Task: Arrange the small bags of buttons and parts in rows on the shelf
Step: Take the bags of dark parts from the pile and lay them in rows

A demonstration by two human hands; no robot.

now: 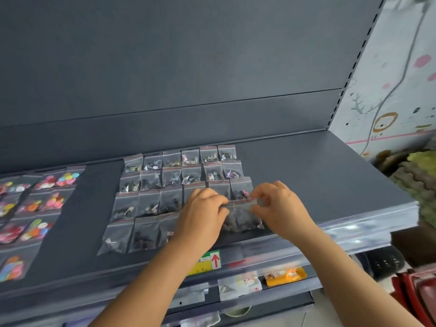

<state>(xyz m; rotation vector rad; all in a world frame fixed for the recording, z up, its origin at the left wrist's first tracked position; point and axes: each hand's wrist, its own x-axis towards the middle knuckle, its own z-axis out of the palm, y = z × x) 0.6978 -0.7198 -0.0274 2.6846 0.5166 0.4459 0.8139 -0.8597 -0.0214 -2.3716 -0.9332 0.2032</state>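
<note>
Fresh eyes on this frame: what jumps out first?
Centre front, the left hand and right hand pinch the top corners of a small clear bag at the near edge of the dark shelf. Behind and left of it sits a neat grid of dark-parts bags. Far left, bags of bright coloured buttons.

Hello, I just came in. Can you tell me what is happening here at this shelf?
A person is laying small zip bags in rows on a dark shelf. Both hands hold one clear bag of dark parts at the front row: the left hand and the right hand pinch its top corners. Rows of similar bags lie behind and to the left. Bags of colourful buttons lie further left.
</note>
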